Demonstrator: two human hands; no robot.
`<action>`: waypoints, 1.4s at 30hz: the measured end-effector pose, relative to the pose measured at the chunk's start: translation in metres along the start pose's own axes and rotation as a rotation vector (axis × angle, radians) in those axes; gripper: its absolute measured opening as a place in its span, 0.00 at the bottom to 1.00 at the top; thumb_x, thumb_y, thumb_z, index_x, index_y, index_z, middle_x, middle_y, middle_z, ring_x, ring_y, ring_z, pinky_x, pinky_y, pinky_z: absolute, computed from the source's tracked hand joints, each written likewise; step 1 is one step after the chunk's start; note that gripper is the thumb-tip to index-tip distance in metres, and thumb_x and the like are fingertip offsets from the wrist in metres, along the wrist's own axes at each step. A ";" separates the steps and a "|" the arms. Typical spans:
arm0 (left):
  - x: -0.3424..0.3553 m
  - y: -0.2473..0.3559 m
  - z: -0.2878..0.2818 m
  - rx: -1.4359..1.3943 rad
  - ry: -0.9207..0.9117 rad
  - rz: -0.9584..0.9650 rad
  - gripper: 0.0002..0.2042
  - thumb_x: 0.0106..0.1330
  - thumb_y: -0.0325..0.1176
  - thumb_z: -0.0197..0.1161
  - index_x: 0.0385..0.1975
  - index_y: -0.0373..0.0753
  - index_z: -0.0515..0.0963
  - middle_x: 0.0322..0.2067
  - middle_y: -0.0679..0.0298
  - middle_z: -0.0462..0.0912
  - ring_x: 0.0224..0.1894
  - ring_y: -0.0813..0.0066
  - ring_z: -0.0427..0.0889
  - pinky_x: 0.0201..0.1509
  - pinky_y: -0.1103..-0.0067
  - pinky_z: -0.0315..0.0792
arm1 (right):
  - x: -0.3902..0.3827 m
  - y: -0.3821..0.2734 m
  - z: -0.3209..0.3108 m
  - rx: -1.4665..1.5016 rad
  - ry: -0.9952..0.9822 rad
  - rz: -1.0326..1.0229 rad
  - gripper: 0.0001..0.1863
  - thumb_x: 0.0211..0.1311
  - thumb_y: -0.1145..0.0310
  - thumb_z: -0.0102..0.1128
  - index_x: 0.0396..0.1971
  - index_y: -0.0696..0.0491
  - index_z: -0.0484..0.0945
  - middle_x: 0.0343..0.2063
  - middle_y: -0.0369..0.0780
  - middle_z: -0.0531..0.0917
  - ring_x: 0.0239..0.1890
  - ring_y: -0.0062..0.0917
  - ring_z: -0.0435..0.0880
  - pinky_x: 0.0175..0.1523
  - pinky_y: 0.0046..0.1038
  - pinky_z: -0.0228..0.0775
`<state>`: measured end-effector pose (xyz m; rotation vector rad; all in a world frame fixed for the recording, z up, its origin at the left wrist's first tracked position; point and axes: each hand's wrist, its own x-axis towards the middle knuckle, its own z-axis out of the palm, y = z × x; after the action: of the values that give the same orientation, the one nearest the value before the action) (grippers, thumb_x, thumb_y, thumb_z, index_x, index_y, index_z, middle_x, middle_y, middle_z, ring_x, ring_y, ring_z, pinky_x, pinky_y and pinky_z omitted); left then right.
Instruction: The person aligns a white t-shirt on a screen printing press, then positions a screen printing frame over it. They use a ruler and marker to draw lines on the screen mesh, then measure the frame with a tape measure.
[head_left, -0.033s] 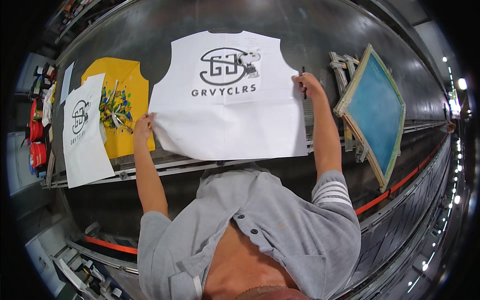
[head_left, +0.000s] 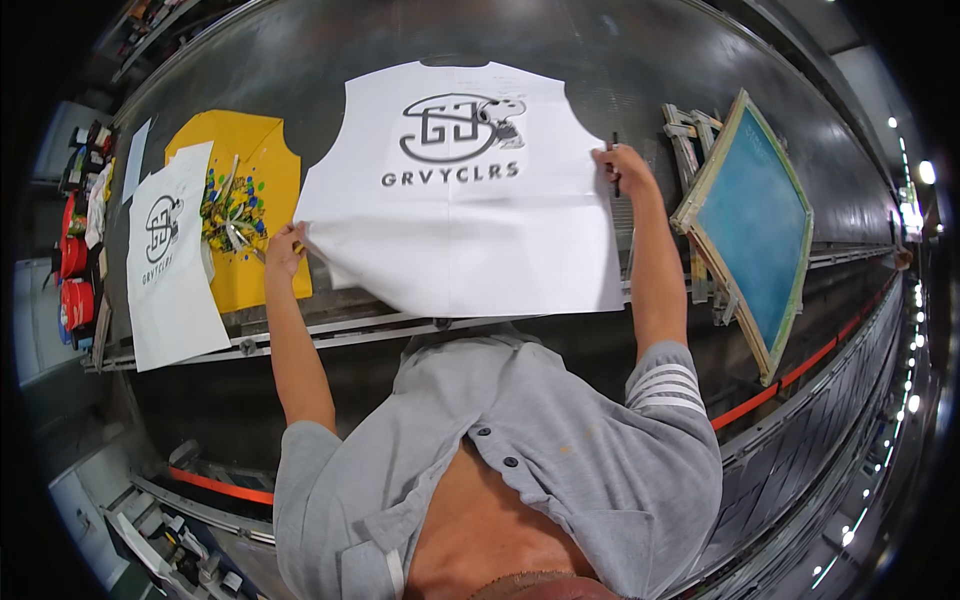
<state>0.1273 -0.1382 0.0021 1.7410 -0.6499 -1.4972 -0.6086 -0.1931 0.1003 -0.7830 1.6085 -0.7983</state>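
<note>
A white shirt-shaped sheet (head_left: pixel 455 250) with a dark printed emblem, lettering and cartoon figure lies across the dark table. My left hand (head_left: pixel 286 250) pinches its left edge at the lower part, where the sheet is bent and raised. My right hand (head_left: pixel 627 172) is closed at its upper right edge, with a slim black pen-like stick (head_left: pixel 615 140) upright in the fingers; whether it also grips the sheet is unclear. Left of my left hand lie a yellow shirt-shaped piece (head_left: pixel 255 290) with a multicoloured print and a white printed piece (head_left: pixel 180 310) overlapping it.
Wooden-edged screen frames with blue mesh (head_left: pixel 750 230) lean or rest at the right. A metal rail (head_left: pixel 380 325) runs along the table's near edge (head_left: pixel 145 355). Red containers (head_left: pixel 76 300) and other items crowd the far left. A pale narrow strip (head_left: pixel 137 160) lies beside the yellow piece.
Both hands and the white sheet have shifted slightly, the right side toward the right. The sheet's lower left part looks a little more raised and curled.
</note>
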 end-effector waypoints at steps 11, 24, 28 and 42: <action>-0.046 -0.001 -0.015 -0.032 0.025 0.103 0.09 0.67 0.38 0.72 0.41 0.41 0.84 0.36 0.73 0.84 0.43 0.81 0.79 0.48 0.77 0.73 | 0.002 -0.045 0.018 -0.021 -0.042 -0.059 0.11 0.61 0.71 0.72 0.31 0.46 0.75 0.27 0.25 0.70 0.25 0.12 0.64 0.24 0.19 0.51; -0.091 -0.011 -0.005 0.074 -0.035 0.102 0.07 0.69 0.36 0.71 0.36 0.40 0.82 0.36 0.71 0.83 0.40 0.80 0.80 0.49 0.78 0.73 | -0.070 -0.057 -0.022 -0.198 -0.061 -0.106 0.07 0.64 0.68 0.67 0.37 0.48 0.78 0.28 0.26 0.72 0.25 0.08 0.66 0.21 0.15 0.49; -0.098 -0.045 -0.042 0.013 0.036 0.088 0.08 0.67 0.36 0.72 0.37 0.39 0.84 0.35 0.71 0.83 0.40 0.80 0.79 0.48 0.78 0.73 | -0.102 -0.036 0.009 -0.078 -0.095 -0.096 0.06 0.62 0.71 0.69 0.32 0.50 0.78 0.24 0.26 0.72 0.20 0.09 0.65 0.19 0.16 0.51; -0.041 -0.071 0.005 0.431 0.450 0.158 0.12 0.51 0.30 0.81 0.30 0.33 0.85 0.25 0.65 0.85 0.28 0.72 0.81 0.33 0.74 0.73 | 0.012 0.088 0.050 -0.531 0.334 -0.119 0.18 0.48 0.64 0.80 0.29 0.61 0.82 0.23 0.41 0.84 0.25 0.28 0.80 0.33 0.35 0.71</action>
<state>0.1079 -0.0649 -0.0296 2.1966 -0.8855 -0.8496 -0.5677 -0.1590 0.0136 -1.1743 2.1321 -0.6082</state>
